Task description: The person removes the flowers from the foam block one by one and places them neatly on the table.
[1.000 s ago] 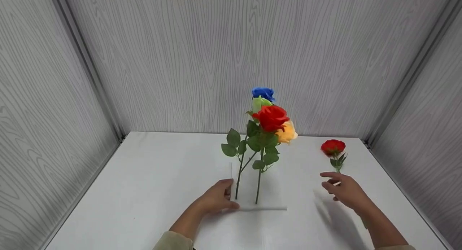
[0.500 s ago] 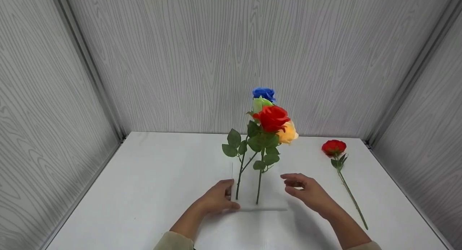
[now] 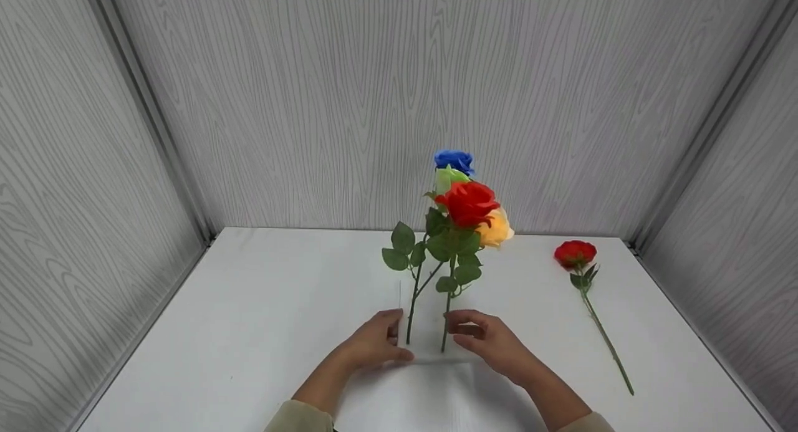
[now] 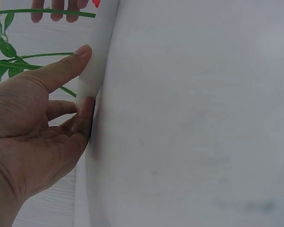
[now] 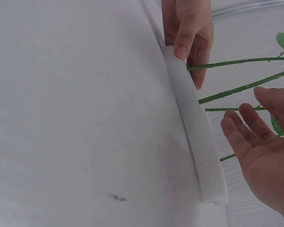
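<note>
the tabletop (image 3: 280, 288) is carrying four standing roses (image 3: 467, 204), in blue, green, red and orange, while a loose red rose (image 3: 575, 255) is lying well apart at right. a white strip (image 5: 197, 127) is running before the stems (image 3: 448, 302). the left hand (image 3: 373, 343) is pinching its left end; the right hand (image 3: 492, 343) is curving loosely beside one stem, holding nothing. steadying the strip while guiding stems lightly, below the leaves (image 3: 403, 237), should be working best.

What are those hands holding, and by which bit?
The left hand holds the white base by its left end; the right hand looks open, gripping nothing.
</note>
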Available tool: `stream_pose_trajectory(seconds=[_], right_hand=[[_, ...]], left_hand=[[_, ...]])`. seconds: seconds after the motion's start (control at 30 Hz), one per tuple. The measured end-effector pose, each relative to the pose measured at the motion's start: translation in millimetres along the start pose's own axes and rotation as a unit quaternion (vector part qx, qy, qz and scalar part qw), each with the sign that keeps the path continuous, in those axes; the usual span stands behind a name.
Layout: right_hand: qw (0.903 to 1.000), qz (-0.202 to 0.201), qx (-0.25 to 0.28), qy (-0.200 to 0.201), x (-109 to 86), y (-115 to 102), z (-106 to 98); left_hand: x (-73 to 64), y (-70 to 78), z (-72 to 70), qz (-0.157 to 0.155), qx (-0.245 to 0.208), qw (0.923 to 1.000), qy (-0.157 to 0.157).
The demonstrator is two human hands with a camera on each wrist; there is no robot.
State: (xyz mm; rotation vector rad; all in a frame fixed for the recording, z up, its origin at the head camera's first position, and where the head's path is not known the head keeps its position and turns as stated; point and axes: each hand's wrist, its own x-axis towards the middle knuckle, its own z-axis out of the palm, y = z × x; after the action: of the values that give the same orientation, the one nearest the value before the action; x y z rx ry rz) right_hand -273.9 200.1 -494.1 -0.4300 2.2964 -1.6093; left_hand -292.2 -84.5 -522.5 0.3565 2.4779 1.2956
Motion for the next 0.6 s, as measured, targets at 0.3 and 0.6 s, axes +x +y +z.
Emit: stream_pose_trajectory(seconds=[0.3, 0.6], right_hand=[[0.9988, -0.033, 0.035, 0.005, 9.0, 10.2, 16.5], [0.9958, -0.035, 0.082, 0.021, 12.6, 16.1, 22.8]], left_hand=[[-0.5, 0.2, -0.5, 0.000, -0.024, 0.9997, -0.007], [1.0, -0.3, -0.7, -0.005, -0.004, 1.0000, -0.002]])
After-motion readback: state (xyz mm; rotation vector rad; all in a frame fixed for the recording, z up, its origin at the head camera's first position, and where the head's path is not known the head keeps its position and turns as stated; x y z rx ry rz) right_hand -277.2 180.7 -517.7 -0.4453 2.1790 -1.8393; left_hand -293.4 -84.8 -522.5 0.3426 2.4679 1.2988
